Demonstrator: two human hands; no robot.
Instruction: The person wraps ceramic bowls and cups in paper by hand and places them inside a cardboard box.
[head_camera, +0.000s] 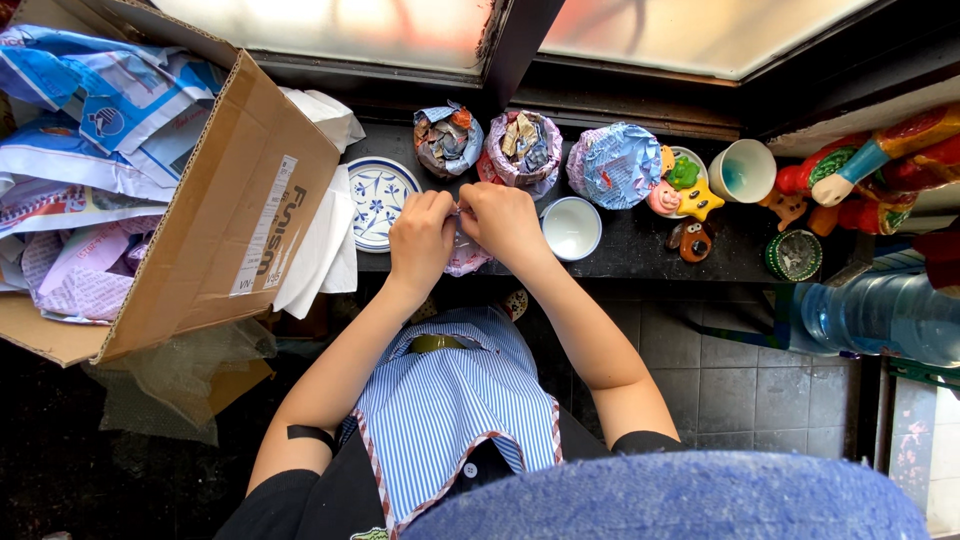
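Paper-wrapped bundle at the shelf edge, pinched by left grip and right grip; bowl just beside.

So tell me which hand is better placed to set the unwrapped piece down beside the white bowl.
Probably the right hand. Both hands pinch the paper-wrapped item, but the right one sits nearer the white bowl. The left hand lies toward the blue-patterned plate and would have to cross over.

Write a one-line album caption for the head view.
Both hands, left hand and right hand, pinch a paper-wrapped item over a dark ledge lined with wrapped bundles and ceramic cups.
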